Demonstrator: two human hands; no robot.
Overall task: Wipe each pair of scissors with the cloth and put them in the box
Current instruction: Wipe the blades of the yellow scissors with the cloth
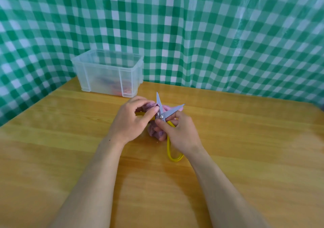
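Pinching the cloth point(154, 131) onto one blade, left hand point(130, 121) fingers curl; right hand point(182, 133) fingers clamp the scissors point(172, 112) (blades spread) beside them.

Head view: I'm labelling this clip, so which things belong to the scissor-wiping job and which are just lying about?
Job: yellow-handled scissors, blades apart; pink cloth; left hand gripping the cloth; right hand pinching the scissors; clear box.
Just there: wooden table; green checked backdrop.
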